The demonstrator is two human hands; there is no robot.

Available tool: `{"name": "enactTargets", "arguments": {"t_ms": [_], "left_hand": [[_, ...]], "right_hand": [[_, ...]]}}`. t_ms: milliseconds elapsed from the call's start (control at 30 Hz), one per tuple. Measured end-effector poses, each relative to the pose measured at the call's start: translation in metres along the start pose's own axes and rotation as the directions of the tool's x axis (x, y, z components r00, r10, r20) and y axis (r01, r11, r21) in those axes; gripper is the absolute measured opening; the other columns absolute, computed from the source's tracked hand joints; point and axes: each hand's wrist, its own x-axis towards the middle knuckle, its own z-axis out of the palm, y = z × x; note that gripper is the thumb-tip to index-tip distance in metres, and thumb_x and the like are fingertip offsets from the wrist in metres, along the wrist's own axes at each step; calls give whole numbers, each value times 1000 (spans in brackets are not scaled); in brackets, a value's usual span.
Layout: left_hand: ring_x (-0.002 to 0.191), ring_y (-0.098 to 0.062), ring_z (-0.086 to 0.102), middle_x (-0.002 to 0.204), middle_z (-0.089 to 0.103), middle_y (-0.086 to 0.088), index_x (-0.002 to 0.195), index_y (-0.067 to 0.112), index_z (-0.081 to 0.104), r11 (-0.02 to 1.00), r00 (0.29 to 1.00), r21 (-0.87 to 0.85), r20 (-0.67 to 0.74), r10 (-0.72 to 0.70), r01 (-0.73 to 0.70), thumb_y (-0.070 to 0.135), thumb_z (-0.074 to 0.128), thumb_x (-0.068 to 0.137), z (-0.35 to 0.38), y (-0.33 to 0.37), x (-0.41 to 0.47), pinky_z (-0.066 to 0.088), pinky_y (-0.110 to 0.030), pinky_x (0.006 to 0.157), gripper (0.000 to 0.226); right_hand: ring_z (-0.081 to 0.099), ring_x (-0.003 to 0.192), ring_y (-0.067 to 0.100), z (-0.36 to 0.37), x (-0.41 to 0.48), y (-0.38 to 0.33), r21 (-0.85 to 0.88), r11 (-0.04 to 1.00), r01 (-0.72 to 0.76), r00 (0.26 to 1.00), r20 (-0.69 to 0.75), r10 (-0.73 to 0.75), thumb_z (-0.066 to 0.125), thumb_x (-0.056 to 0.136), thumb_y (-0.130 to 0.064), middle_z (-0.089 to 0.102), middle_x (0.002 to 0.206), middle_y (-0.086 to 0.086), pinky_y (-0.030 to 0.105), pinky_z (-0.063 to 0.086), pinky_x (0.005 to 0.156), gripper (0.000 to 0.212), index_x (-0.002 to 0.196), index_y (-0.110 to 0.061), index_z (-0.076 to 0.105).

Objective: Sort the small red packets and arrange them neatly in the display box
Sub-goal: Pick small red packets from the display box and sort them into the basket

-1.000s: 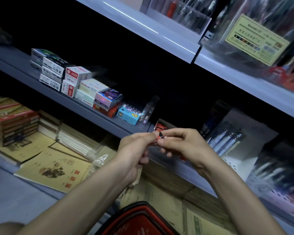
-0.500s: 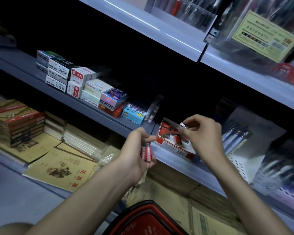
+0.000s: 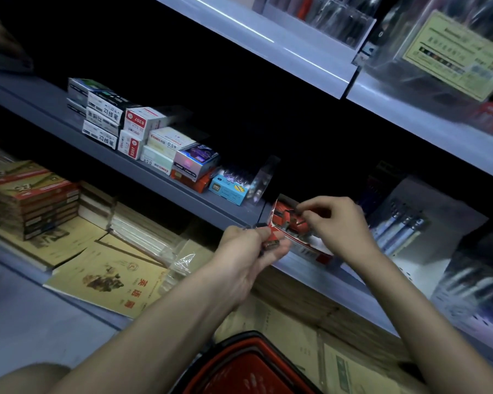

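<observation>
A red display box [image 3: 302, 248] lies tilted on the middle shelf, with several small red packets [image 3: 289, 221] loose inside it. My left hand [image 3: 249, 248] is just left of the box and grips a few small red packets [image 3: 271, 237] between thumb and fingers. My right hand [image 3: 336, 223] is over the box with curled fingers, its fingertips pinching a small packet at the box's upper edge. The far side of the box is hidden behind my right hand.
Stacked stationery boxes [image 3: 143, 132] and a blue box [image 3: 229, 190] sit on the same grey shelf [image 3: 154, 180] to the left. Packaged pens [image 3: 396, 226] stand to the right. Exercise books [image 3: 108, 280] lie below, and a red basket [image 3: 248, 365] is at the bottom.
My hands parted from holding one packet together. My right hand went to the box with a packet, then lowered into it; my left hand stayed beside the box with its packets.
</observation>
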Motion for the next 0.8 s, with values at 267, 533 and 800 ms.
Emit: {"name": "enactTargets", "arguments": {"t_ms": [267,533,800], "left_hand": [[94,-34,79,103,77,-28,108,-14,70,997,996,57,80,43,-47,-6,72,91,3,-2,-12,65,-34,82,19],[68,-23,75,77,66,-14,110,-8,71,998,999,67,-36,-7,10,7,68,99,-3,4,-7,64,-28,62,19],[56,-15,39,66,39,-3,103,-4,71,999,990,25,-138,-40,44,22,37,99,6,4,-3,31,-27,50,44]], "right_hand": [[65,64,11,-25,-23,-25,434,862,-263,896,440,52,76,88,-12,75,80,13,19,52,58,19,104,-2,79],[73,67,18,-32,-13,-12,424,859,-289,954,205,219,81,82,-1,78,86,18,23,62,66,13,95,-1,79],[65,76,-1,13,13,28,-270,961,68,997,44,-58,83,83,-14,73,82,-11,23,56,76,13,84,-27,79]]}}
